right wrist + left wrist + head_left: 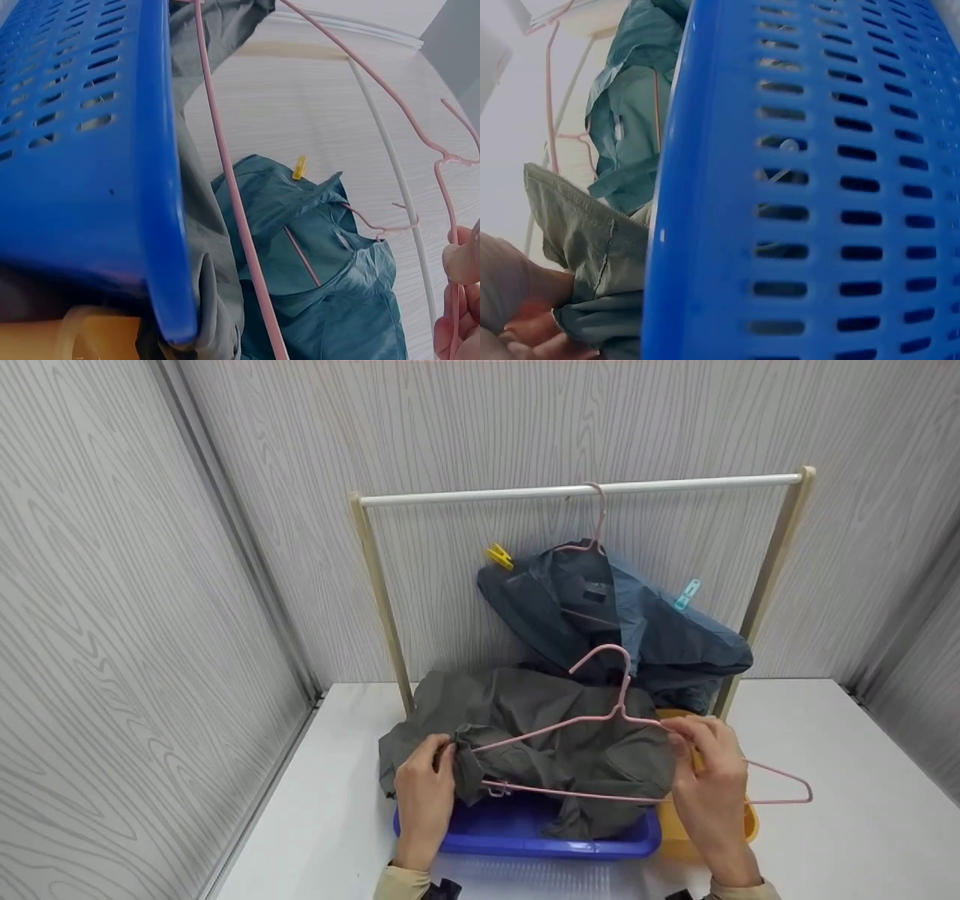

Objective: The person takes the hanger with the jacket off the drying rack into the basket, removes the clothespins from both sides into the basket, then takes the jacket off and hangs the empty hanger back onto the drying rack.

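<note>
In the head view my left hand pinches the edge of a dark grey garment at the left end of a pink wire hanger. That end of the hanger lies inside the cloth. My right hand grips the hanger's right shoulder, its hook pointing up. The hanger's right corner sticks out bare beyond that hand. The garment spreads over a blue basket. In the right wrist view the fingers hold the pink wire, while the left wrist view shows the thumb on the grey cloth.
Behind stands a rack with a white rod. A dark blue jacket hangs there on another pink hanger, with a yellow clothespin and a light blue clothespin at its shoulders. A yellow basket sits right of the blue one.
</note>
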The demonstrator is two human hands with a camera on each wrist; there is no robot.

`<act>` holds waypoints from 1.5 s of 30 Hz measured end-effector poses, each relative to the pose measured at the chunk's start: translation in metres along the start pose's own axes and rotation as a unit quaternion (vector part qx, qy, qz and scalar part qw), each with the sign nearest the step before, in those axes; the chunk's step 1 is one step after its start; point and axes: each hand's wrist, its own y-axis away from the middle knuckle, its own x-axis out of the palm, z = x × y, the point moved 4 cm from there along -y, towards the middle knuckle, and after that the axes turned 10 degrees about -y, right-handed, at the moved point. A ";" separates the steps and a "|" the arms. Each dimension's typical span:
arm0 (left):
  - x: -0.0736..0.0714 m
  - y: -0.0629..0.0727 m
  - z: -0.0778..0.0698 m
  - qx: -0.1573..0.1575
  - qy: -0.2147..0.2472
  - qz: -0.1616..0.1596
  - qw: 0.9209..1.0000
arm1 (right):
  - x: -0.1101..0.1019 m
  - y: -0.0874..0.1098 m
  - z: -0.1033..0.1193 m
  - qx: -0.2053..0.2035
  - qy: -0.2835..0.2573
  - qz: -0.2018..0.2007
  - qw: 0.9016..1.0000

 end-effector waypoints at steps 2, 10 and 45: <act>0.000 -0.001 0.002 0.016 0.009 0.009 1.000 | -0.002 -0.001 -0.001 0.001 0.000 0.000 1.000; 0.001 -0.005 0.005 0.078 0.004 0.018 0.997 | -0.009 -0.006 -0.002 -0.014 -0.001 -0.004 1.000; -0.003 -0.011 0.040 0.040 -0.131 0.086 0.987 | -0.015 -0.003 -0.014 0.050 0.040 0.035 0.997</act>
